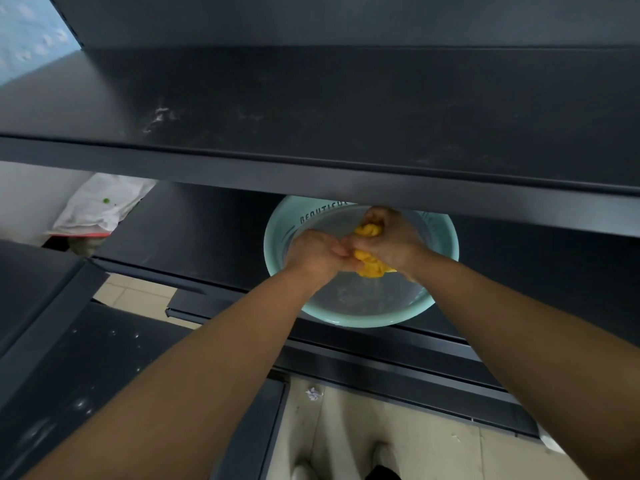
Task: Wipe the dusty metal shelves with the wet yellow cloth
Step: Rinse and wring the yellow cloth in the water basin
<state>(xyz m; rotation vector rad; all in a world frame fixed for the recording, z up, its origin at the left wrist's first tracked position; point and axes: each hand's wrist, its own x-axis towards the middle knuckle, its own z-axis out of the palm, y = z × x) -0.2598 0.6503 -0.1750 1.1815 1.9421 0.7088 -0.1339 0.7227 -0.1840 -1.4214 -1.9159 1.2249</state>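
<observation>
Both hands hold the yellow cloth (370,264), twisted into a tight rope above a pale green basin (277,233). My left hand (315,252) grips its near end and my right hand (388,239) grips the far end. Water drips from the cloth into the basin, which holds water. The basin stands on a dark metal shelf (194,230). Above it, an upper dark metal shelf (311,98) carries whitish dust smears and hides the basin's far rim.
A white plastic bag (104,206) lies at the left behind the shelf. A lower dark shelf (86,368) with dust spots sits at the bottom left. A crumpled scrap (313,393) lies on the tiled floor below.
</observation>
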